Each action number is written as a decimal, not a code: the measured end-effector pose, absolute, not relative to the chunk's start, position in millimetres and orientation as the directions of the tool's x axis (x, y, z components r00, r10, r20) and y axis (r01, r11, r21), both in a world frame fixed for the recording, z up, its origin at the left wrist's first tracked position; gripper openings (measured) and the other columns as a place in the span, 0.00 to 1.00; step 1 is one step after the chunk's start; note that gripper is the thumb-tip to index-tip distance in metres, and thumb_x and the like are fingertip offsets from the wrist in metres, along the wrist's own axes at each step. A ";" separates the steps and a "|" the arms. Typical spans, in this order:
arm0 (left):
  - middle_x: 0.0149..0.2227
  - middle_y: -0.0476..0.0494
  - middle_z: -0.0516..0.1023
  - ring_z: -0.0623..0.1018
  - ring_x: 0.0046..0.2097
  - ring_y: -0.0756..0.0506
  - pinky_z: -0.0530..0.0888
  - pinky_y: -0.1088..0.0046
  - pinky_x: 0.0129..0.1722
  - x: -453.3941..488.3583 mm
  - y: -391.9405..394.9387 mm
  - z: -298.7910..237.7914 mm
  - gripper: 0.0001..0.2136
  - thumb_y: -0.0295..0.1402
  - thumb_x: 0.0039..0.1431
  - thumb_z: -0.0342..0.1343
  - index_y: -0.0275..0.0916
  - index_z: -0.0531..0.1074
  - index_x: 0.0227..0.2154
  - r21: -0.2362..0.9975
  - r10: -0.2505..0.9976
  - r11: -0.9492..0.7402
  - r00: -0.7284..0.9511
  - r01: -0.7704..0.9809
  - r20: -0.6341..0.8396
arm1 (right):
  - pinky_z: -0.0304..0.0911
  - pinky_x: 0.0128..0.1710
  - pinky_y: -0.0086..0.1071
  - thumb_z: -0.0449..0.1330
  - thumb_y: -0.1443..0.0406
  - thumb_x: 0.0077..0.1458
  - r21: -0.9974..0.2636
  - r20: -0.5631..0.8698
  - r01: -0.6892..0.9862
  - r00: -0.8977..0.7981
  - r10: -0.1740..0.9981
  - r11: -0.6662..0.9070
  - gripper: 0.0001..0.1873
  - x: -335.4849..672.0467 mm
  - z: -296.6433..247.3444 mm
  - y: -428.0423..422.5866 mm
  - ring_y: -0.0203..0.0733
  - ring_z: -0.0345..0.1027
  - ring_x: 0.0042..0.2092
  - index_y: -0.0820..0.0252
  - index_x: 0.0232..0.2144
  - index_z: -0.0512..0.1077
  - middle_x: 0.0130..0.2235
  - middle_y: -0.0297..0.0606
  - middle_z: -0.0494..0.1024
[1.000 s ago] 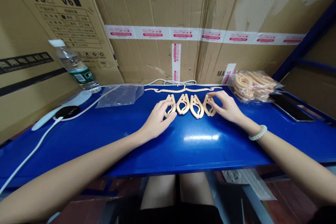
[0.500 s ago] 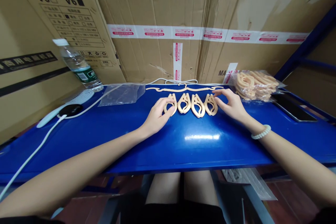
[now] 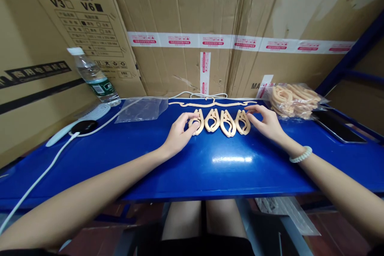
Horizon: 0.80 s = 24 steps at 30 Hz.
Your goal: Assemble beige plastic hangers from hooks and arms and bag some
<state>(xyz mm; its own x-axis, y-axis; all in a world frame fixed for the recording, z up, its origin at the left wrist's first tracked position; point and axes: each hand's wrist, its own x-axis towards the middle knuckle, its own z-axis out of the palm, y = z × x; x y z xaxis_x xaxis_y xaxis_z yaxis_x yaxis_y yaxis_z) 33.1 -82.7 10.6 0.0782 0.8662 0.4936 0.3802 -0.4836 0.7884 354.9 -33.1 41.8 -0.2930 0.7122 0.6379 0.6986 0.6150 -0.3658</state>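
Observation:
Several folded beige folding hangers stand side by side in a row on the blue table. My left hand [image 3: 179, 134] rests over the leftmost folded hanger [image 3: 201, 123], thumb and fingers apart and partly covering it. Beside the rightmost folded hanger [image 3: 246, 126] is my right hand [image 3: 267, 122], its thumb and index finger spread at that hanger's edge. Between them lie two more, a folded hanger [image 3: 209, 127] and another folded hanger [image 3: 229, 133]. Behind the row stretches an unfolded beige hanger [image 3: 207, 105], its hook toward the boxes.
At right are a clear bag of beige hangers [image 3: 295, 100] and a dark phone [image 3: 339, 127]. On the left sit a water bottle [image 3: 100, 84], a flat plastic bag [image 3: 142, 111], and a black round device [image 3: 84, 127] with a white cable [image 3: 39, 180]. Cardboard boxes [image 3: 177, 68] wall the back.
The camera view has shifted slightly, so everything sits a little lower and to the right. Both hands stay at the two ends of the hanger row, with hardly any movement.

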 end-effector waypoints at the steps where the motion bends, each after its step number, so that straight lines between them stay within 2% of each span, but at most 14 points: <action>1: 0.49 0.42 0.77 0.75 0.55 0.41 0.69 0.59 0.58 33.0 -82.1 9.9 0.10 0.37 0.64 0.54 0.41 0.73 0.44 0.793 0.868 -0.480 0.072 0.375 0.491 | 0.70 0.46 0.44 0.58 0.61 0.60 -0.380 0.633 0.698 -0.282 0.721 0.607 0.12 355.9 40.7 -31.7 0.48 0.76 0.41 0.57 0.45 0.75 0.40 0.40 0.81; 5: 0.49 0.42 0.77 0.75 0.54 0.41 0.70 0.59 0.57 33.5 -80.7 7.3 0.10 0.36 0.63 0.54 0.41 0.73 0.44 0.794 0.858 -0.493 0.047 0.356 0.511 | 0.71 0.47 0.44 0.58 0.62 0.59 -0.408 0.631 0.700 -0.248 0.735 0.586 0.13 362.1 36.6 -22.4 0.48 0.77 0.42 0.58 0.45 0.75 0.43 0.42 0.82; 8: 0.48 0.43 0.76 0.75 0.54 0.42 0.71 0.59 0.56 34.2 -80.7 6.5 0.09 0.36 0.62 0.55 0.41 0.73 0.44 0.800 0.849 -0.501 0.011 0.331 0.528 | 0.72 0.48 0.45 0.57 0.64 0.58 -0.375 0.622 0.720 -0.272 0.734 0.584 0.14 369.1 37.6 -6.6 0.49 0.77 0.44 0.60 0.45 0.76 0.44 0.44 0.82; 10: 0.47 0.43 0.76 0.75 0.53 0.42 0.71 0.59 0.55 34.5 -81.1 6.5 0.09 0.36 0.62 0.55 0.41 0.73 0.43 0.807 0.849 -0.498 -0.009 0.319 0.528 | 0.72 0.49 0.45 0.56 0.66 0.57 -0.334 0.580 0.750 -0.313 0.752 0.570 0.15 373.7 41.4 9.8 0.50 0.78 0.45 0.61 0.45 0.76 0.43 0.45 0.83; 15: 0.47 0.43 0.76 0.76 0.52 0.43 0.72 0.60 0.55 33.5 -80.9 5.9 0.08 0.34 0.63 0.55 0.41 0.73 0.43 0.809 0.855 -0.491 0.000 0.322 0.519 | 0.71 0.50 0.44 0.55 0.71 0.55 -0.139 0.398 0.845 -0.430 0.810 0.517 0.19 374.4 52.1 60.9 0.53 0.78 0.48 0.63 0.48 0.76 0.46 0.48 0.83; 21: 0.46 0.43 0.76 0.76 0.50 0.43 0.74 0.63 0.51 31.8 -78.3 6.3 0.08 0.34 0.62 0.55 0.41 0.72 0.43 0.813 0.854 -0.495 0.001 0.306 0.520 | 0.70 0.48 0.39 0.59 0.72 0.54 -0.089 0.313 0.814 -0.524 0.792 0.573 0.12 355.3 46.6 94.6 0.49 0.77 0.46 0.61 0.40 0.78 0.44 0.46 0.83; 24: 0.46 0.43 0.76 0.76 0.50 0.44 0.75 0.64 0.51 31.3 -77.4 6.6 0.08 0.34 0.62 0.56 0.41 0.72 0.43 0.822 0.856 -0.492 -0.012 0.286 0.517 | 0.70 0.42 0.36 0.59 0.70 0.53 -0.065 0.273 0.801 -0.560 0.782 0.596 0.07 352.0 48.8 97.3 0.46 0.77 0.40 0.60 0.33 0.78 0.37 0.43 0.83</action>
